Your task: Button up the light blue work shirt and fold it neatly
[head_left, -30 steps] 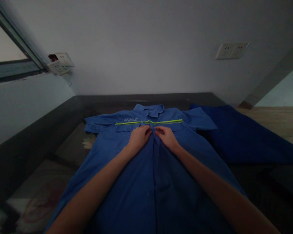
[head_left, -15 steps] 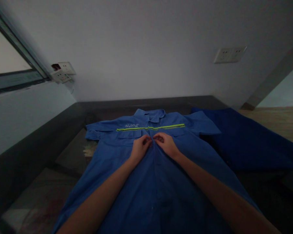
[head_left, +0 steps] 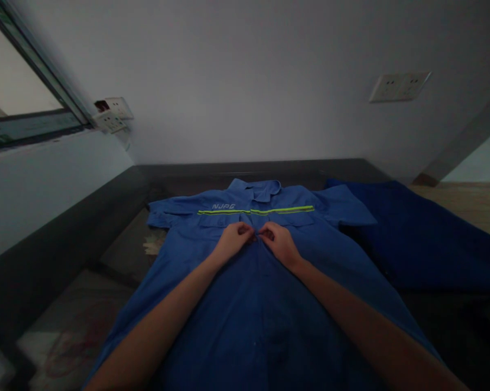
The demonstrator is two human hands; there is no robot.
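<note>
A blue short-sleeved work shirt (head_left: 224, 304) lies spread face up, its collar toward the wall. A yellow-green stripe crosses the chest, with the letters NJPG above it on the left. Just below this stripe, my left hand (head_left: 236, 240) pinches one side of the front placket. Close beside it, my right hand (head_left: 278, 243) pinches the other side, fingertips almost touching those of the left. Whatever button or buttonhole lies between the fingers is hidden.
Under the shirt is a dark table with a glassy top and a raised dark border (head_left: 180, 169). Dark blue cloth (head_left: 424, 244) lies to the right, partly beneath a sleeve. Wall sockets (head_left: 400, 87) sit on the back wall, and a window (head_left: 20, 70) is at upper left.
The view has shifted slightly, so the scene sits a little further right. Both hands stay at the placket, still pinching, with only small finger movement.
</note>
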